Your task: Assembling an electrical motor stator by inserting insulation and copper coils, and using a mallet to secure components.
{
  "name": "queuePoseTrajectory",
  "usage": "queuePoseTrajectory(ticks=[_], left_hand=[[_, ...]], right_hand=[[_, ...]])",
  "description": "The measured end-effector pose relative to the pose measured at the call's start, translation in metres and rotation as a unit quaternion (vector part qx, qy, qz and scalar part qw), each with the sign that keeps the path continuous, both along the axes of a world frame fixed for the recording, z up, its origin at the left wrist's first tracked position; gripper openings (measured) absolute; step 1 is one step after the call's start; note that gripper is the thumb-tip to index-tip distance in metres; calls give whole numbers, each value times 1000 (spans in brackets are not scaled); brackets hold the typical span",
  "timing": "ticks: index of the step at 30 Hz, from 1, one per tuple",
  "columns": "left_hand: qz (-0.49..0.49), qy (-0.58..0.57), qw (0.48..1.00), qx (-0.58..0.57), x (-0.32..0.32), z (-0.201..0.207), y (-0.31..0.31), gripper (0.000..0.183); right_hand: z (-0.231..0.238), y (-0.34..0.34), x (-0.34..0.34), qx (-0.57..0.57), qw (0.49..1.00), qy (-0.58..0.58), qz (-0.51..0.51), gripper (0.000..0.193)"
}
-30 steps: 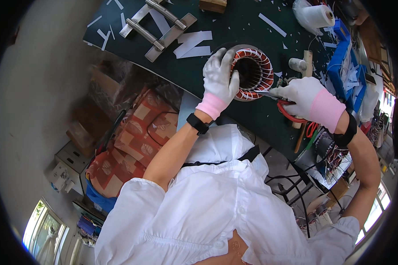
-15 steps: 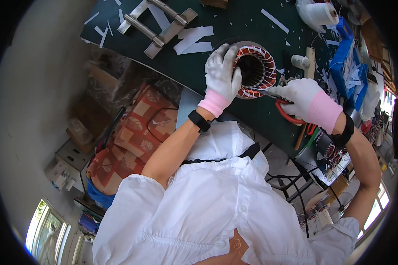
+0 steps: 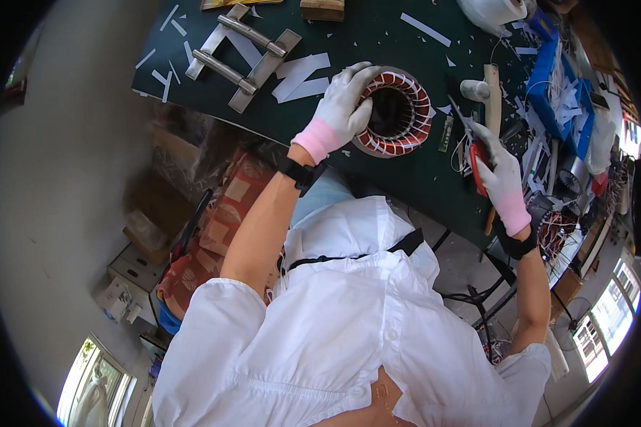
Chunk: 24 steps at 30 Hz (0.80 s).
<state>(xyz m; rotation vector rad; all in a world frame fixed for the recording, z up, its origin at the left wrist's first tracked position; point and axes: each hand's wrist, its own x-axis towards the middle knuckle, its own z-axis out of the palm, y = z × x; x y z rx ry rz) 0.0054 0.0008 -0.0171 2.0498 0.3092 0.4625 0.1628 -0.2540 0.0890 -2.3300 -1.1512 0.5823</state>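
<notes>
A motor stator [image 3: 421,114] stands on the dark green table, its ring of red-brown windings bound with white lacing around a dark hollow bore. My left hand [image 3: 343,107], in a white glove with a pink cuff, grips the stator's left rim, fingers over the top and thumb toward the bore. To the right, apart from the stator, my gloved right hand [image 3: 503,176] is closed on red-handled scissors [image 3: 479,165]. Their blades point up and away, toward a mallet [image 3: 492,103] with a pale head. A small green-labelled item [image 3: 446,134] lies between the stator and the scissors.
A metal frame with two bars [image 3: 228,65] and white paper strips [image 3: 300,80] lie at the left. A wooden block [image 3: 322,9] is at the far edge. Blue bins [image 3: 545,96] of paper pieces and a white thread spool [image 3: 507,8] stand at the right.
My right hand has drawn the scissors away from the stator's lower right edge, off to the right, and their blades now point away from me. My left hand keeps its grip on the stator.
</notes>
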Motion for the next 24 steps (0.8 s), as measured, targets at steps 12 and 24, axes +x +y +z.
queuePoseTrajectory(ticks=[12,24], left_hand=[[32,4,960,-278,-21,-10,-21,46],[136,81,985,-75,-31,-24,-48,64]], right_hand=[[-128,-201,60,-125,931,-132,-316,47],[-173,-124,63,-121,958,-139,-220,61]])
